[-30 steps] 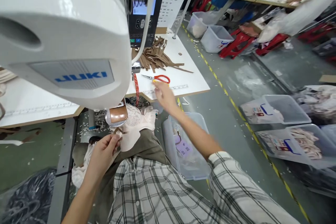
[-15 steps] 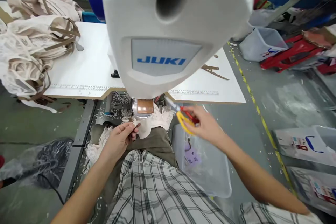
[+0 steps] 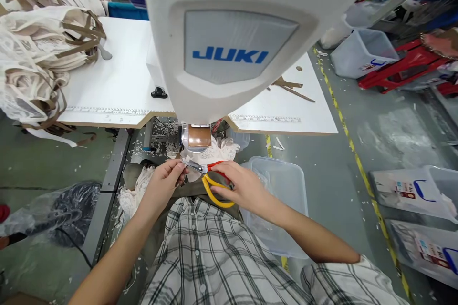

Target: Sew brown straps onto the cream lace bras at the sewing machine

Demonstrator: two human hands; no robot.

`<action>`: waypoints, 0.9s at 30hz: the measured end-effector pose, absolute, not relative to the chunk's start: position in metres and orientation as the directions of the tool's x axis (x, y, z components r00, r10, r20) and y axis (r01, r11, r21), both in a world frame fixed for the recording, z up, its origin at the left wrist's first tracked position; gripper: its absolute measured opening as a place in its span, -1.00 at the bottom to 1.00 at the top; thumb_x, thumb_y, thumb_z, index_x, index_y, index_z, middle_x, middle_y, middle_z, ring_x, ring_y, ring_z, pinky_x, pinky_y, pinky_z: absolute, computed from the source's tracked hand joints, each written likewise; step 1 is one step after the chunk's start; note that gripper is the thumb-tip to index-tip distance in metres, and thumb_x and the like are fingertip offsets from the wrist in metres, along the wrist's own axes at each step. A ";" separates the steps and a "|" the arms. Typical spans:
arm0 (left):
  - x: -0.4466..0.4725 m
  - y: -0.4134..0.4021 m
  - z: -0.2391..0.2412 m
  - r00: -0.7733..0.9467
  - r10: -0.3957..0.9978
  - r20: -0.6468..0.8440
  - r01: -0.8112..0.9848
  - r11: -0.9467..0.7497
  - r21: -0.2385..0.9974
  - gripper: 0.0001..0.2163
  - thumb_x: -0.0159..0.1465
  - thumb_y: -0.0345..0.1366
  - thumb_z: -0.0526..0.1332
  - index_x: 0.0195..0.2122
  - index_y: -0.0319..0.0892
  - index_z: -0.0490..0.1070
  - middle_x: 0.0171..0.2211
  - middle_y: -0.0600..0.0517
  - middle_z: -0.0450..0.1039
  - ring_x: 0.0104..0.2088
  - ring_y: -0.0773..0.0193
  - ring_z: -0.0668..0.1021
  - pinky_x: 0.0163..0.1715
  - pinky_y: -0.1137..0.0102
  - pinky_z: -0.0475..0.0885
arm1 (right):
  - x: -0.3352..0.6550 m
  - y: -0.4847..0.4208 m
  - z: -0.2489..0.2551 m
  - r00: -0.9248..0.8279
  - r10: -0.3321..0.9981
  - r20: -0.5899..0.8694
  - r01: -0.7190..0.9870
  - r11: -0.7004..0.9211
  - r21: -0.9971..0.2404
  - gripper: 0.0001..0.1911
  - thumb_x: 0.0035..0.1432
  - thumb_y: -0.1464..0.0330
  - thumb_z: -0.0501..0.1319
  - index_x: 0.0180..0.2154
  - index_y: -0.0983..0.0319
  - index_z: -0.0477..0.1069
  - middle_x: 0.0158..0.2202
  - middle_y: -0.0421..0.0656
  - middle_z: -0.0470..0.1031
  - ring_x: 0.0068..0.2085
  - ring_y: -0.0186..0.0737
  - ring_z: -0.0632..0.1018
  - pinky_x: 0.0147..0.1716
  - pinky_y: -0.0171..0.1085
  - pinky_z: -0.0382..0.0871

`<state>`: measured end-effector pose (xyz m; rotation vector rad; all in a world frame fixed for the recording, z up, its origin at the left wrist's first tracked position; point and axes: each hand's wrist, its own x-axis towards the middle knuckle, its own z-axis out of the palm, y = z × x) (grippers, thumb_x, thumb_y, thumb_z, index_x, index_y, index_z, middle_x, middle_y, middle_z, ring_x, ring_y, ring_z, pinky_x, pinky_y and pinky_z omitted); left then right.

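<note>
My left hand [image 3: 162, 188] pinches a cream fabric piece [image 3: 211, 155] just below the foot of the white JUKI sewing machine [image 3: 229, 43]. My right hand [image 3: 243, 186] grips scissors with red and yellow handles [image 3: 211, 182]. The scissor blades point left and meet the fabric at my left fingertips. More cream lace fabric [image 3: 134, 195] lies in my lap under the left hand.
A white work table [image 3: 118, 86] carries heaps of cream garments with brown straps [image 3: 39, 52] at the left and brown strips [image 3: 289, 86] at the right. A clear plastic bin [image 3: 282, 200] stands by my right knee. More bins [image 3: 411, 190] line the floor past a yellow line.
My right hand took the scissors off the table and brought them down and left to the fabric in my left hand. The view swung left and closer under the machine head.
</note>
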<state>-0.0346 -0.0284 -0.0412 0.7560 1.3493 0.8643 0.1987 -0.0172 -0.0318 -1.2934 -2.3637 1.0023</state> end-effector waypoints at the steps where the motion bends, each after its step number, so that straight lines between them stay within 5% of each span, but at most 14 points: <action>1: -0.036 -0.029 -0.041 0.020 0.861 -0.508 -0.095 0.507 0.856 -0.77 0.19 -0.12 0.26 -0.38 -0.21 0.46 -0.43 0.02 0.41 -0.49 0.38 0.30 -0.48 0.47 0.23 | 0.200 -0.018 -0.032 -0.573 0.813 -0.104 0.631 0.357 -0.688 -0.68 0.25 0.24 0.22 0.03 0.14 0.36 -0.07 -0.10 0.52 -0.21 -0.17 0.54 -0.21 -0.18 0.46; 7: -0.044 -0.029 -0.043 0.104 0.844 -0.526 -0.309 0.530 0.790 -0.79 0.17 -0.17 0.26 -0.43 -0.23 0.45 -0.52 0.09 0.27 -0.59 0.47 0.14 -0.58 0.47 0.04 | 0.214 -0.029 -0.040 -0.479 0.874 -0.080 0.619 0.272 -0.736 -0.69 0.16 0.30 0.27 -0.03 0.10 0.40 -0.23 -0.13 0.50 -0.33 -0.21 0.50 -0.36 -0.24 0.42; 15: -0.047 -0.032 -0.047 0.038 0.854 -0.519 -0.334 0.501 0.799 -0.70 0.12 -0.06 0.37 -0.45 -0.22 0.46 -0.63 0.19 0.07 -0.60 0.47 0.10 -0.59 0.48 -0.01 | 0.201 -0.033 -0.039 -0.528 0.846 -0.075 0.535 0.263 -0.803 -0.51 0.00 0.33 0.32 0.01 0.12 0.30 -0.05 -0.09 0.44 -0.19 -0.16 0.49 -0.25 -0.20 0.42; 27: -0.046 -0.036 -0.044 -0.146 0.912 -0.383 0.036 0.392 0.919 -0.73 0.21 -0.05 0.25 -0.42 -0.17 0.48 -0.55 0.13 0.29 -0.54 0.40 0.24 -0.54 0.46 0.11 | 0.178 -0.018 -0.043 -0.506 0.853 -0.131 0.512 0.174 -0.841 -0.62 0.10 0.29 0.32 -0.01 0.11 0.41 -0.06 -0.13 0.52 -0.26 -0.22 0.52 -0.29 -0.22 0.43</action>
